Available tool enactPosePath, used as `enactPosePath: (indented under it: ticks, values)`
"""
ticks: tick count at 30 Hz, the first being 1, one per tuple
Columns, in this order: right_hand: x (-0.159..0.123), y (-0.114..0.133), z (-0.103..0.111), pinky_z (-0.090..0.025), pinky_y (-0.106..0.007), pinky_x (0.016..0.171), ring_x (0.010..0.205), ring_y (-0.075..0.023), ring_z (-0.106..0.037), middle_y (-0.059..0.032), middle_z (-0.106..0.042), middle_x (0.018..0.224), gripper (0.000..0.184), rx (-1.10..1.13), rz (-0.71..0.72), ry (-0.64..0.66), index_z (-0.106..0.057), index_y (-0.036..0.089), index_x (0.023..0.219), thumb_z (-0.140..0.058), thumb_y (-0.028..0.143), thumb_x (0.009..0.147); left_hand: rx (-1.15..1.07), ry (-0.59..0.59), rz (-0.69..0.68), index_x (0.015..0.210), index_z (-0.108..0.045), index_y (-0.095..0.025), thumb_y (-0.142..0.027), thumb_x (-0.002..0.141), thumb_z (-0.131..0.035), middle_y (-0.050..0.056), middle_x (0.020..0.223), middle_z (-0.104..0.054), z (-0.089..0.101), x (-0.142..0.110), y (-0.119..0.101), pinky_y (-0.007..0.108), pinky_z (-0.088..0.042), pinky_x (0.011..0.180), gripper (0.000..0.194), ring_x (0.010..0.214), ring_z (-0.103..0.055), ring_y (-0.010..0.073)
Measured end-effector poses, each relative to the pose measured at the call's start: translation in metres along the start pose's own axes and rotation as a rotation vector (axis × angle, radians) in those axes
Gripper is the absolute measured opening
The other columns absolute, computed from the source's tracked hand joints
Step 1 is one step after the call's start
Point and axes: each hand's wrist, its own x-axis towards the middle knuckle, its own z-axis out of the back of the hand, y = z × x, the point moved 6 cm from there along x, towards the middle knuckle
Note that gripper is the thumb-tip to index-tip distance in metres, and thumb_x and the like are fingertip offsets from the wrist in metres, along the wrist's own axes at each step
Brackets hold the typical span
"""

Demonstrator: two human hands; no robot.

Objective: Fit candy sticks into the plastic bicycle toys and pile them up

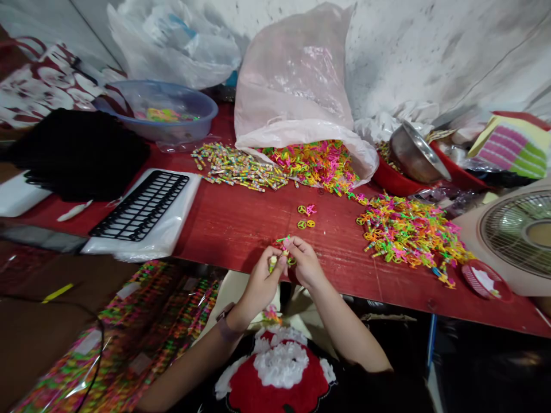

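Note:
My left hand [263, 279] and my right hand [306, 265] meet at the red table's front edge, fingers closed. In the left fingers is a small pale yellow patterned stick [272, 263]. My right fingertips pinch a small bright plastic piece [283, 240], green and pink, where the hands come together; its exact shape is partly hidden. Just beyond the hands lie several loose plastic wheel pieces [302, 225], yellow and orange, and a pink piece [310, 210].
Behind are a pile of patterned sticks [241, 167] and a white sack [297, 74] spilling plastic pieces. At right, a heap of colourful assembled pieces [411, 232] lies by a fan [469, 229]. A black plastic rack [142, 205] rests on clear bags at left, near a blue basin [172, 94].

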Motion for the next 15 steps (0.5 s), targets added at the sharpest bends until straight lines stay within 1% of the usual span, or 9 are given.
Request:
enactPosePath:
  ticks: [2,3,5,6,8,10,12,15]
  values:
    - [0.001,0.005,0.004,-0.035,-0.023,0.044,0.048,-0.0097,-0.042,0.0060,-0.054,0.062,0.041,0.060,0.070,-0.067,-0.059,0.023,0.077,-0.086,0.054,0.074,0.020,-0.044,-0.025,0.093,-0.053,-0.020,-0.047,0.102,-0.055,-0.001,0.080,-0.057,0.000,0.003,-0.002,0.027,-0.045,0.077,0.028,0.075,-0.055,0.0138]
    - [-0.001,0.008,0.006,-0.038,-0.023,0.047,0.050,-0.0094,-0.042,0.0057,-0.053,0.063,0.040,0.077,0.113,-0.093,-0.059,0.022,0.077,-0.085,0.052,0.075,0.025,-0.047,-0.032,0.093,-0.054,-0.020,-0.047,0.102,-0.055,-0.001,0.080,-0.057,0.000,0.004,-0.003,0.027,-0.045,0.076,0.029,0.075,-0.055,0.0138]
    - [-0.007,0.014,0.008,-0.041,-0.022,0.054,0.055,-0.0086,-0.045,0.0047,-0.055,0.066,0.036,0.065,0.172,-0.103,-0.062,0.021,0.076,-0.085,0.048,0.078,0.012,-0.014,-0.033,0.094,-0.054,-0.020,-0.049,0.101,-0.056,-0.001,0.078,-0.057,0.001,0.004,-0.005,0.026,-0.044,0.074,0.030,0.073,-0.054,0.0136]
    - [-0.010,0.016,0.007,-0.042,-0.022,0.057,0.057,-0.0086,-0.046,0.0041,-0.056,0.068,0.034,0.045,0.174,-0.086,-0.063,0.021,0.077,-0.085,0.048,0.079,-0.004,0.008,-0.029,0.094,-0.054,-0.020,-0.049,0.101,-0.057,-0.002,0.077,-0.057,0.001,0.003,-0.005,0.026,-0.044,0.073,0.030,0.072,-0.054,0.0134]
    - [-0.015,0.015,0.006,-0.043,-0.023,0.060,0.059,-0.0092,-0.049,0.0031,-0.059,0.070,0.034,0.011,0.141,-0.043,-0.066,0.020,0.078,-0.086,0.048,0.078,-0.030,0.045,-0.016,0.095,-0.053,-0.020,-0.049,0.101,-0.056,-0.002,0.075,-0.056,0.001,0.001,-0.005,0.026,-0.043,0.071,0.030,0.070,-0.053,0.0132]
    - [-0.018,0.014,0.008,-0.043,-0.023,0.060,0.060,-0.0097,-0.050,0.0030,-0.061,0.070,0.035,0.020,0.098,-0.031,-0.068,0.021,0.079,-0.089,0.048,0.074,-0.029,0.062,-0.004,0.094,-0.053,-0.020,-0.048,0.102,-0.055,-0.003,0.073,-0.055,0.002,-0.002,-0.004,0.025,-0.042,0.070,0.029,0.069,-0.052,0.0130]
    - [-0.020,0.013,0.011,-0.043,-0.022,0.060,0.059,-0.0092,-0.051,0.0032,-0.062,0.070,0.035,0.048,0.058,-0.028,-0.069,0.020,0.080,-0.091,0.046,0.071,-0.010,0.088,-0.003,0.092,-0.053,-0.020,-0.046,0.103,-0.053,-0.003,0.072,-0.055,0.000,-0.004,-0.005,0.025,-0.041,0.070,0.029,0.068,-0.052,0.0125]
    - [-0.022,0.012,0.013,-0.041,-0.020,0.056,0.056,-0.0078,-0.051,0.0027,-0.063,0.067,0.035,0.089,-0.014,0.003,-0.070,0.018,0.079,-0.092,0.044,0.070,0.028,0.119,-0.015,0.086,-0.053,-0.019,-0.045,0.104,-0.053,-0.003,0.072,-0.054,-0.001,-0.006,-0.009,0.025,-0.041,0.071,0.032,0.068,-0.052,0.0120]
